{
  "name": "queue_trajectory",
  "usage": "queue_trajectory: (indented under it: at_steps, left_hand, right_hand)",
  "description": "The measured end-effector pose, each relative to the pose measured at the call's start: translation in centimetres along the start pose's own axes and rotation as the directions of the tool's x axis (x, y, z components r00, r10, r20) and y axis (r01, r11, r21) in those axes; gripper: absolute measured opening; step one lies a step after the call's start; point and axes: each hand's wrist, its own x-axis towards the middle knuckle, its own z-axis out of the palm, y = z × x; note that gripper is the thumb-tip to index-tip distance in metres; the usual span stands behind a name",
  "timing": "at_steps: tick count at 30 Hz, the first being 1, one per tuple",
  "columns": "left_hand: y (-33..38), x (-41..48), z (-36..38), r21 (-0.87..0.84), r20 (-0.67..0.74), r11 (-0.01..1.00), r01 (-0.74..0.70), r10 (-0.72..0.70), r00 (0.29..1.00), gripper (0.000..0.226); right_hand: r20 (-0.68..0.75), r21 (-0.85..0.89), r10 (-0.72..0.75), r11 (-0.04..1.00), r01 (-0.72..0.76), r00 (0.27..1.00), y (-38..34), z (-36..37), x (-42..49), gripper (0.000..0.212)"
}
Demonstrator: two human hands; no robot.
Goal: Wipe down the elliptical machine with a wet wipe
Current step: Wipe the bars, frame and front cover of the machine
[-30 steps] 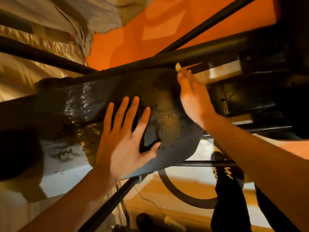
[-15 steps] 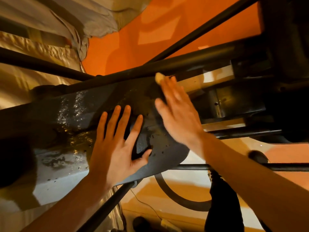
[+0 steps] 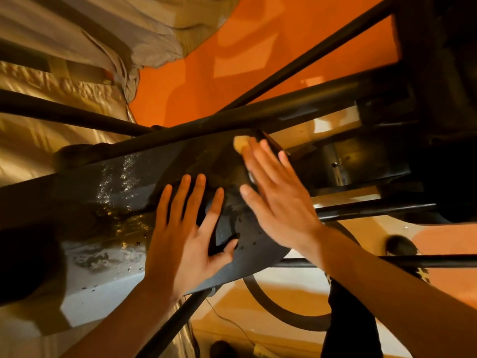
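The elliptical machine's dark curved housing [image 3: 121, 192] fills the middle of the view, with wet streaks glinting on its left part. My left hand [image 3: 185, 228] lies flat on the housing, fingers spread and straight. My right hand [image 3: 273, 195] presses flat on the housing just to the right, fingers straight. A pale wet wipe [image 3: 241, 143] sticks out from under its fingertips, near the upper edge of the housing. Most of the wipe is hidden beneath the hand.
Black frame tubes [image 3: 258, 117] cross above and below the housing. Dark machine parts [image 3: 438, 125] crowd the right side. An orange wall [image 3: 232, 60] lies beyond, pale cloth [image 3: 77, 34] at upper left. A cable [image 3: 232, 324] runs over the floor below.
My right hand with the wipe has slid left and down across the housing, closer to my left hand. The left hand stays flat in the same spot on the housing.
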Motion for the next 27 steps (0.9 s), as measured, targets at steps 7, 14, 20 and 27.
queue_trajectory:
  at_steps: [7,14,20,27]
  left_hand:
    - [0.0,0.2,0.1,0.035,0.041,0.999,0.003,-0.005,0.999,0.085]
    - [0.0,0.2,0.0,0.016,0.011,1.0,-0.007,0.007,1.0,0.083]
    - [0.0,0.3,0.0,0.023,0.016,1.0,-0.005,0.004,1.0,0.083]
    - [0.1,0.2,-0.1,0.017,0.0,1.0,-0.005,0.005,1.0,0.082]
  right_hand:
    - [0.494,0.692,0.671,0.082,-0.718,0.552,7.6,0.3,3.8,0.081]
    - [-0.016,0.488,0.225,0.852,-0.189,0.974,-0.6,2.7,-5.7,0.077]
    - [-0.058,0.369,0.32,0.887,-0.277,0.946,1.1,2.2,-2.4,0.069]
    - [0.027,0.101,0.011,0.995,-0.014,1.0,-2.0,1.4,-1.3,0.074]
